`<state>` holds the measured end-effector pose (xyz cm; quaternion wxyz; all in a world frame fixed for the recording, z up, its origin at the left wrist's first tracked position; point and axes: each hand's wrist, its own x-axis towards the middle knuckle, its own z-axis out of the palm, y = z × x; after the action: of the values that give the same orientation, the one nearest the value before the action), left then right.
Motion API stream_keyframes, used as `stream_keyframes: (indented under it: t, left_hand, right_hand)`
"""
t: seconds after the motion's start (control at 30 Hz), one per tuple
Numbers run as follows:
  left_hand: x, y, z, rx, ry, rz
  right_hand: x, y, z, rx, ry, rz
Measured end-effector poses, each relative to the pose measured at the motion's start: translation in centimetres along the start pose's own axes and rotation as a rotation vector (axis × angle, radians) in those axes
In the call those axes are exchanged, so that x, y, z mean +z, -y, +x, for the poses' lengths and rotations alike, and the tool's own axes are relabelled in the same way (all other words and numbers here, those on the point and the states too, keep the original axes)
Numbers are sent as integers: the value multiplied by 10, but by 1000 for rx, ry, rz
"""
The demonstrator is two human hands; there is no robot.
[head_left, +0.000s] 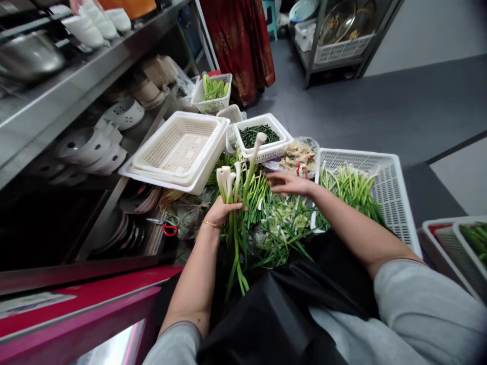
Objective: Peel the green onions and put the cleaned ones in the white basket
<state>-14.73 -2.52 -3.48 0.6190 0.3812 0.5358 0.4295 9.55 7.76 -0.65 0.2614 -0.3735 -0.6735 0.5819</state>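
Observation:
My left hand (224,210) is closed around a small bunch of scallions (230,186), white root ends up and green leaves hanging down past my wrist. One longer stalk (251,165) with a pale bulb tip leans out to the right of the bunch. To the right, my right hand (288,183) hovers with fingers stretched and nothing in them. Below it lies a loose heap of green leaves and trimmings (285,223), with more stalks behind. Beside my right forearm, a large white basket (395,197) holds many scallions (348,190) laid together.
Stacked white trays (178,147) stand at the left, near red-handled scissors (169,229). Beyond are a basket of dark green vegetables (258,135), a bag of pale scraps (299,154) and a basket of green vegetables (215,90). A steel shelf (87,71) runs along the left.

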Motion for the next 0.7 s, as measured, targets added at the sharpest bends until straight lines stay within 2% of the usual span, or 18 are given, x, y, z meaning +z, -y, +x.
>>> stream_keyframes:
  t: [0.07,0.1,0.13,0.2,0.33,0.37,0.43,0.57,0.63,0.7]
  left_hand:
    - [7,1,4,-9,21,17]
    - [11,2,5,-3,8,16]
    - [14,3,7,11,-18,7]
    - [22,4,10,60,-80,-12]
    - [41,1,20,172,-182,-7]
    - [44,0,23,188,-182,-24]
    - [47,-2,26,198,-128,-104]
    - [38,-5,18,111,41,-231]
    - [29,-4,11,68,84,-244]
    - [19,-2,5,62,86,-256]
  right_hand:
    - [12,15,13,-79,182,109]
    - [17,21,18,-107,227,157]
    - [21,26,24,-119,217,194]
    - [29,28,33,-90,74,237]
    - [47,12,41,-16,-222,253]
    - [50,8,41,-8,-252,247]
    - [52,5,38,-15,-192,245]
    - [34,10,27,-98,99,268]
    - [12,14,22,-143,75,292]
    - [-19,16,17,-208,-98,362]
